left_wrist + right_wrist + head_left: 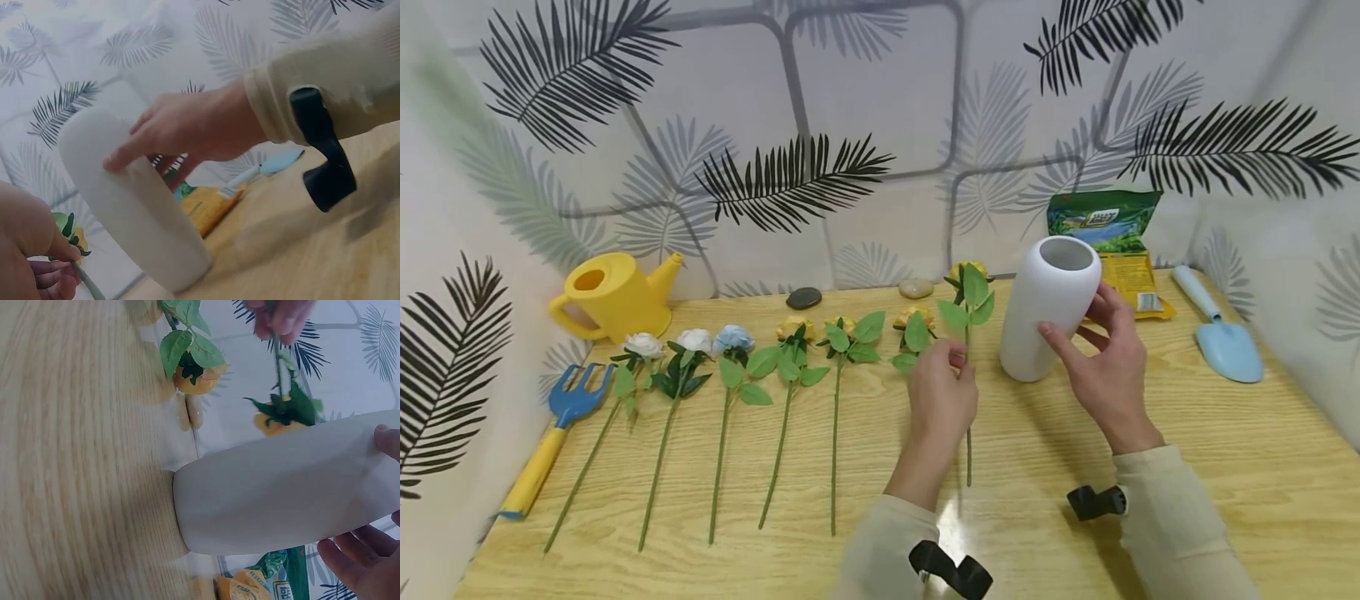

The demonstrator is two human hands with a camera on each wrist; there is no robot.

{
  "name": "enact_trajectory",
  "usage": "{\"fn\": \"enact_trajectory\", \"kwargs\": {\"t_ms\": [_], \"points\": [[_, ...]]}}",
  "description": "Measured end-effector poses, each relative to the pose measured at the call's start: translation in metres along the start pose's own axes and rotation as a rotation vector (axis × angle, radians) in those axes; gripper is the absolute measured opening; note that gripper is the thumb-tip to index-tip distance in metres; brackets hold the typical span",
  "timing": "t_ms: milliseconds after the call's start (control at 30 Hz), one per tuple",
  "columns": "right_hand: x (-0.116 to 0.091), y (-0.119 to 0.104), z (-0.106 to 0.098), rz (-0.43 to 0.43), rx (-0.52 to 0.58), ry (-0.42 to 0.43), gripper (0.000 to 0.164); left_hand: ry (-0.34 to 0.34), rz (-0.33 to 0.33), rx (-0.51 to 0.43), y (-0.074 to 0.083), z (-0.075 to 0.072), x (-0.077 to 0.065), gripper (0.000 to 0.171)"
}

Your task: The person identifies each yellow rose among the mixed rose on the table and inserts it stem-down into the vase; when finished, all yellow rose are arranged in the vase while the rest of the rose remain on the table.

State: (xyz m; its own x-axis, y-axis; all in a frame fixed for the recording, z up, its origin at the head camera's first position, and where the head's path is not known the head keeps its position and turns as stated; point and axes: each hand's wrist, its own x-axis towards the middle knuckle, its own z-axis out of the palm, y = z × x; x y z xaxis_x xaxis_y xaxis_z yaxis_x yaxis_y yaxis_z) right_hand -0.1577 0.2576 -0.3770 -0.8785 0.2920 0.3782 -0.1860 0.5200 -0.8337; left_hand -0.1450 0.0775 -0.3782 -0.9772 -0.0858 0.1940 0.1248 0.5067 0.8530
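Observation:
My left hand [943, 390] pinches the green stem of a yellow artificial rose [974, 290]. The bloom points toward the back wall, and the stem's lower end extends below the fingers. To its right stands a tall white vase [1036, 325], its round mouth facing up. My right hand [1108, 375] holds the vase around its upper side, the thumb [122, 156] on the near face and the fingers [350, 556] on the far side. In the right wrist view the rose hangs close beside the vase wall.
Several roses lie in a row to the left: white [643, 345], blue [733, 338] and yellow [794, 328]. A yellow watering can [613, 292], blue hand fork [574, 403], dark stone [804, 298] and light stone [916, 288] lie around them. Behind the vase leans a packet [1127, 279]; a blue trowel [1228, 352] lies right.

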Motion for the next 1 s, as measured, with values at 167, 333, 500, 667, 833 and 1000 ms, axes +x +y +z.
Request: {"fn": "enact_trajectory", "kwargs": {"t_ms": [167, 333, 500, 667, 833, 1000], "points": [[0.001, 0.001, -0.001, -0.003, -0.002, 0.003, 0.076, 0.029, 0.043, -0.031, 0.014, -0.010, 0.008, 0.019], [0.002, 0.003, -0.001, -0.004, 0.004, 0.006, 0.076, 0.050, 0.119, -0.055, 0.028, -0.020, 0.017, 0.020], [0.002, 0.005, 0.000, -0.009, 0.007, 0.004, 0.075, 0.084, 0.198, -0.066, 0.040, -0.033, 0.024, 0.020], [0.002, 0.005, 0.000, -0.009, 0.003, 0.001, 0.075, 0.130, 0.285, -0.057, 0.052, -0.039, 0.031, 0.017], [0.002, 0.005, -0.001, -0.014, 0.000, 0.001, 0.075, 0.153, 0.326, -0.117, 0.063, -0.041, 0.036, 0.015], [0.003, 0.005, -0.001, -0.039, -0.012, 0.014, 0.073, 0.150, 0.332, -0.191, 0.071, -0.040, 0.040, 0.014]]}}
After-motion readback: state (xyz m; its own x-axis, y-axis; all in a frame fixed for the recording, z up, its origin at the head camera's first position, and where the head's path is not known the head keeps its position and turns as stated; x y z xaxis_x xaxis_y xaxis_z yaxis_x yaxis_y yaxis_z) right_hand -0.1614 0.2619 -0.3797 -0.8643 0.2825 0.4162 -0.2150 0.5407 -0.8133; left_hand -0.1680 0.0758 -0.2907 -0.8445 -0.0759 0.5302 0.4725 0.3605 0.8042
